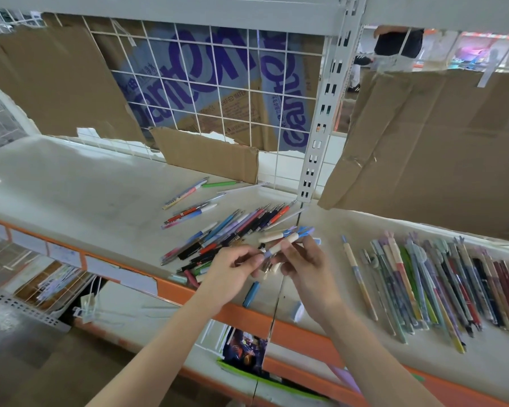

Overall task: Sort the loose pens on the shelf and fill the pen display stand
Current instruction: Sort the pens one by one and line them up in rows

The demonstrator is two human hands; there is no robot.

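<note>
Now both hands meet over the shelf (pixel 71 183): right hand (pixel 301 261) pinches matching pens (pixel 288 237), left hand (pixel 232 267) pinches their lower ends, likely squaring the bundle.

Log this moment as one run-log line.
stage: sorting | left hand: pinches pen tip | right hand: holds cream-blue pens | sorted row: right | display stand: unseen

free: left shelf (pixel 71 183) | blocked: pen pile (pixel 218 233), pen row (pixel 441 277), upright (pixel 321 127)

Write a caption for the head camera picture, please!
Both hands, left hand and right hand, hold cream-and-blue pens over the shelf.
</note>
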